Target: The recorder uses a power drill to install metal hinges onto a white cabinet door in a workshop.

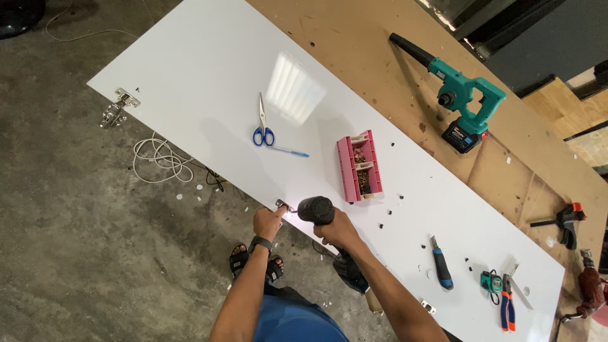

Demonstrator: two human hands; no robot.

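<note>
Right hand [335, 232] grip round drill [316, 209], bit hidden | left hand [268, 221] grip pinches hinge [282, 205], mostly covered | hinges: 2, other [118, 107] at 10 o'clock | panel [209, 76] on worktop [354, 44]

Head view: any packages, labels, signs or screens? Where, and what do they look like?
No signs or screens show.
Pink parts box: on the white panel, right of the scissors; oblong, compartments with small hardware.
Label on the blower battery: on the wooden bench; small pale patch on black, too small to make out.
</note>
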